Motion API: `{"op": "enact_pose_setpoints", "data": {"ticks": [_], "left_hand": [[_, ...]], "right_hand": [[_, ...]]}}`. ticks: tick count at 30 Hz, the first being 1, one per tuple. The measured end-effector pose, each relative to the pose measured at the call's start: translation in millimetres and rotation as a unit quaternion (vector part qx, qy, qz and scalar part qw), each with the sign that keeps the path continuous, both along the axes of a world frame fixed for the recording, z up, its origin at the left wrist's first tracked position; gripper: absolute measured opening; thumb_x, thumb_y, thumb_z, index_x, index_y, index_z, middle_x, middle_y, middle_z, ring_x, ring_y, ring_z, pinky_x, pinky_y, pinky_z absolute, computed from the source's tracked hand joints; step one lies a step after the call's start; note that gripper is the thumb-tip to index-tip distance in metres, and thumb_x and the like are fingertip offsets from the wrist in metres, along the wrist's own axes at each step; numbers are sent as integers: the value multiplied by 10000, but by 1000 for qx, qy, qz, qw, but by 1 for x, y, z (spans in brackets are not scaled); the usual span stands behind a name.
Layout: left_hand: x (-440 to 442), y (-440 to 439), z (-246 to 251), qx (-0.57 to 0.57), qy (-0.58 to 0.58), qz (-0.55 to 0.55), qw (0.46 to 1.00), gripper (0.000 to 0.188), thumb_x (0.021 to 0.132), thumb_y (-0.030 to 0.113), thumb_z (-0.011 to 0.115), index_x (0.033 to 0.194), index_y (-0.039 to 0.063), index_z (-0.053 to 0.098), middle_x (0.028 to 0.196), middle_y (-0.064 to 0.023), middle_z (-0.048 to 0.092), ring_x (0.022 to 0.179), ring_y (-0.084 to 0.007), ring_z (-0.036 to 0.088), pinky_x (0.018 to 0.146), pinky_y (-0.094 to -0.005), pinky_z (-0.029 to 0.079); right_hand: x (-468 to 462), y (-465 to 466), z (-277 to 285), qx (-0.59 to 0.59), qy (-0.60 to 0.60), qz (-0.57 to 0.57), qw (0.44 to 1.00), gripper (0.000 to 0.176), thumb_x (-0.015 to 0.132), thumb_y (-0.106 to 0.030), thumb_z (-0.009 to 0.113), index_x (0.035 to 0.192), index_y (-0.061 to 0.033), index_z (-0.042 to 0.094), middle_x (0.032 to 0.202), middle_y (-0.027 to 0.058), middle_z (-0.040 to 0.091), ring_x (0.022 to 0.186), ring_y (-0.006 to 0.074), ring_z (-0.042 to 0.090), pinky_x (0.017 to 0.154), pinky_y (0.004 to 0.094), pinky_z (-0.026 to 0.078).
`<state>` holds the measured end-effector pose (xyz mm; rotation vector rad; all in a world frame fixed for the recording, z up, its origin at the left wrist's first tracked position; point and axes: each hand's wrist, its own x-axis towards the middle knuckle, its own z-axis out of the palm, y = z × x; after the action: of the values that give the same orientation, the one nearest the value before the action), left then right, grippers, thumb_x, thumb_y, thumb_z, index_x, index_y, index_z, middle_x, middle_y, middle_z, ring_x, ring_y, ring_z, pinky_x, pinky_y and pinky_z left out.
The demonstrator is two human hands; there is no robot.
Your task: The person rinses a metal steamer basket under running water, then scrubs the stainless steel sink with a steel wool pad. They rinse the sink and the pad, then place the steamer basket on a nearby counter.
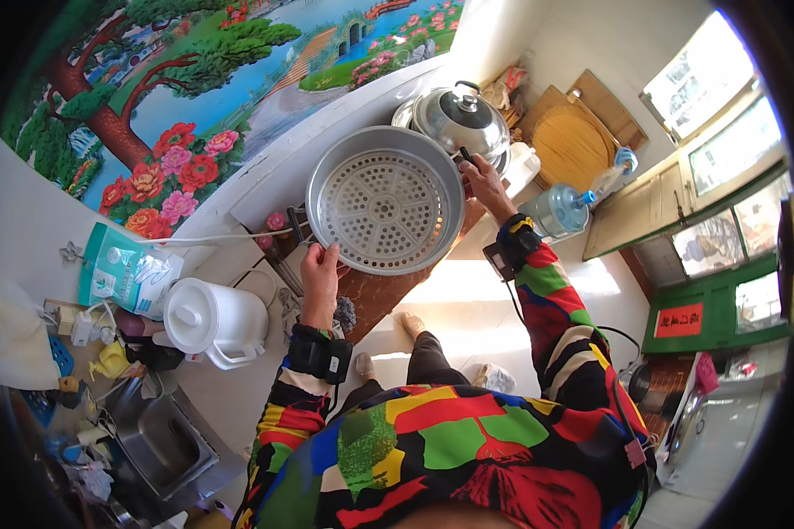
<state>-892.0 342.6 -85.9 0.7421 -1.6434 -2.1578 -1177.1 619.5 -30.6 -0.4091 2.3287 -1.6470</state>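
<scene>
A round aluminium steamer tier (384, 209) with a perforated base is held in front of me. My left hand (319, 284) pinches its near left rim, just below a dark side handle (296, 225). On the opposite side, my right hand (486, 187) grips the tier's edge beside another black handle (466, 155). Nothing lies on the perforated base. Right behind the tier stands a shiny steel pot lid (489, 129) with a dark glass centre and a knob. Beneath the tier, part of a brown tabletop (374, 294) shows; the rest of it is hidden.
To the left are a white electric kettle (202, 317), a teal pouch (109, 268) and a steel sink (165, 443). A large blue water bottle (561, 206) stands at right, near a round wooden board (569, 145). A white cable (238, 236) runs along the wall side.
</scene>
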Motion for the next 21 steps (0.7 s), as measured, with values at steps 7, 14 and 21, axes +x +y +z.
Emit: {"op": "enact_pose_setpoints", "data": {"ticks": [7,14,21], "left_hand": [[-36,24,-33,2,-81,124,989,193,1076,205,660,1014,22,658,900,-15,696,748,-98,664,690,-280,604],[-49,51,-36,34,-93,173,980,204,1070,212,654,1091,11,678,952,-31,717,805,-105,685,714,-270,599],[-46,64,-40,0,-91,199,976,222,1079,227,650,1095,7,669,964,-38,721,817,-104,692,722,-275,599]], "right_hand": [[-87,-40,-58,6,-26,105,994,236,1089,-246,528,1075,-16,580,826,72,638,594,163,647,521,300,527],[-121,-50,-54,12,-3,186,983,254,1076,-230,550,960,-7,513,741,103,621,549,176,620,500,339,510],[-124,-54,-50,31,7,190,981,260,1076,-231,550,957,-6,500,673,128,625,515,222,645,482,355,502]]}}
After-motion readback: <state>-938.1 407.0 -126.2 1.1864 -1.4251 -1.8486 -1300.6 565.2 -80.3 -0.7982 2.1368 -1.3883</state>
